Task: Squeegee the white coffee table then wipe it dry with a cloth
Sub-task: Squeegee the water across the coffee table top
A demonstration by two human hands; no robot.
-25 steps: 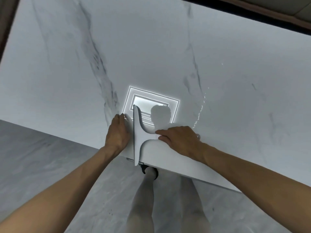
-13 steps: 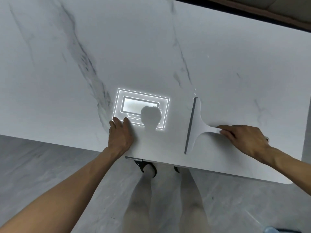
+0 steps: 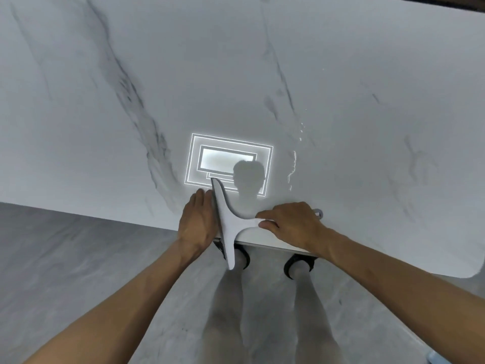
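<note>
The white coffee table [image 3: 262,74] has a glossy marble-veined top that fills the upper view. A white squeegee [image 3: 225,222] lies across its near edge, blade running front to back, its lower end overhanging the edge. My right hand [image 3: 291,224] grips the squeegee's handle from the right. My left hand [image 3: 198,219] rests flat on the tabletop, fingers spread, right against the blade's left side. A thin line of water beads [image 3: 292,164] glints to the right of the blade. No cloth is visible.
A ceiling light's bright reflection [image 3: 228,164] and my head's shadow sit just beyond the squeegee. Grey tiled floor [image 3: 78,258] lies below the table's near edge, with my legs and feet [image 3: 299,264] close to it. The table's rounded right corner [image 3: 469,274] is at the right.
My right hand has dragged the squeegee leftward from the table's right part until its blade meets my left hand at the near edge. My left hand stayed flat in place.
</note>
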